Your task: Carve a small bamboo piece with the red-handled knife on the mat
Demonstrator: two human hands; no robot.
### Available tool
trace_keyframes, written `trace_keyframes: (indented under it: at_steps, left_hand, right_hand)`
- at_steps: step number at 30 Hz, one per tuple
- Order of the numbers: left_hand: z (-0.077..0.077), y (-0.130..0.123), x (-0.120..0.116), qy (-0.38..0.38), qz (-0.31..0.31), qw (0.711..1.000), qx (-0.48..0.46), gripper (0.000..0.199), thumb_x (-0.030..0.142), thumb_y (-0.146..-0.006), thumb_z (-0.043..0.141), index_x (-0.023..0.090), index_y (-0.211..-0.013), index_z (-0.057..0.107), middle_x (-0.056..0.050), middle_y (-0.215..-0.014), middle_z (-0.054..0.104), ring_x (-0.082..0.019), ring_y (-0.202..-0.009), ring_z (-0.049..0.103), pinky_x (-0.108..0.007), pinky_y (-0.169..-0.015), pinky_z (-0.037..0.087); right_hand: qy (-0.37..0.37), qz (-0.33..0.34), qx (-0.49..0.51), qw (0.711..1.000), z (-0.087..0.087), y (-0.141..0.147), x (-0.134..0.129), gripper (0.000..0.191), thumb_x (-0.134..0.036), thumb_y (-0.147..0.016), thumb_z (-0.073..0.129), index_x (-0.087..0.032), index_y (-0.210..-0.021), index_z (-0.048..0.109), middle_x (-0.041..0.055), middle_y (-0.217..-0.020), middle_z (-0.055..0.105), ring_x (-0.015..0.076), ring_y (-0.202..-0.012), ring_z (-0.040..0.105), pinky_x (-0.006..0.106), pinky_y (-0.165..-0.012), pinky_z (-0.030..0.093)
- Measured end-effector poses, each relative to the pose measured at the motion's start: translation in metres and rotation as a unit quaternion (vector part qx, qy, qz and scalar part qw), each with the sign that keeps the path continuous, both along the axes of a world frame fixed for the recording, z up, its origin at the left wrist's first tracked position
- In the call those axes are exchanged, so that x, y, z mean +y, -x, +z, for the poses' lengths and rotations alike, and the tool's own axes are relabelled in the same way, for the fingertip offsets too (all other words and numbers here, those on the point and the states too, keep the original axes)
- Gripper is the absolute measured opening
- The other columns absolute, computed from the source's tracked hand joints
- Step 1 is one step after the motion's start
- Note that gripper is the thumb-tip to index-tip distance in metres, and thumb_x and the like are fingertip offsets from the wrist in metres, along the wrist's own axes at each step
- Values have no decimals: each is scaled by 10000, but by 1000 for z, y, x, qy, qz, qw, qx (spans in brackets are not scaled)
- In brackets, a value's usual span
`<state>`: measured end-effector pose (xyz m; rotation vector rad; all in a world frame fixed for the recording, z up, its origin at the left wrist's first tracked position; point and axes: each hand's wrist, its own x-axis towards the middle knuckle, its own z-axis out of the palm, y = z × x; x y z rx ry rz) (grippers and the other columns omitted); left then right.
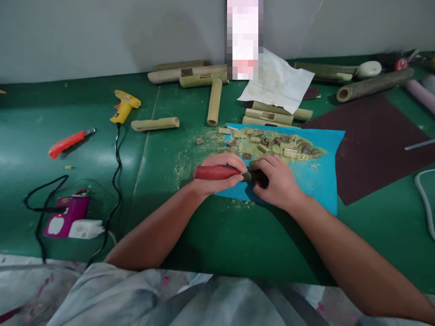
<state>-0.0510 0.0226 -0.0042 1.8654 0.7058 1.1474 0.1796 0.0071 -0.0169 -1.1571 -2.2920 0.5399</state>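
Observation:
My left hand (222, 184) is closed around a tool with a thick red handle (216, 172). Its working end is hidden by my fingers and the piece in front. My right hand (280, 181) wraps round a dark green piece of bamboo (250, 176), most of which is covered by the fingers. The tool's front end meets the bamboo between the two hands. Beneath them lies a blue sheet (316, 181). Just beyond the fingers, small cut bamboo chips (263, 147) and pale sawdust (249, 147) are spread on it.
Bamboo tubes (215, 102), some notched, lie along the back beside a white paper (280, 83). At left are a yellow glue gun (124, 106), a red utility knife (70, 143) and a purple power strip (70, 215) with cords. A dark brown sheet (377, 149) covers the right.

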Motion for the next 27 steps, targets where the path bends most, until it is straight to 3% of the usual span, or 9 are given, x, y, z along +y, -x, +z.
trace_keyframes:
  at_steps: [10,20,27]
  left_hand:
    - [-5,-2,-1,8,8,1000,-7,81,193,-851,829,201,-890,759,-39,-912,799,-144,-865,770,-269,-856,611]
    - [0,-3,-2,-2,7,1000,9,51,205,-872,765,211,-838,728,-31,-880,788,-147,-833,760,-280,-811,612]
    - [-4,-4,-1,-19,43,998,-39,240,334,-919,724,208,-725,660,-2,-734,711,-121,-678,671,-271,-666,538]
  right_hand:
    - [13,32,17,999,-3,2,3,198,-364,-956,667,-223,-1084,722,109,-1079,717,285,-975,619,451,-849,499]
    - [17,45,14,999,-1,3,5,177,-344,-964,665,-216,-1068,727,109,-1079,712,284,-972,623,448,-845,497]
    - [22,66,12,997,0,2,7,216,-352,-985,640,-198,-1114,720,121,-1097,697,286,-991,618,447,-861,495]
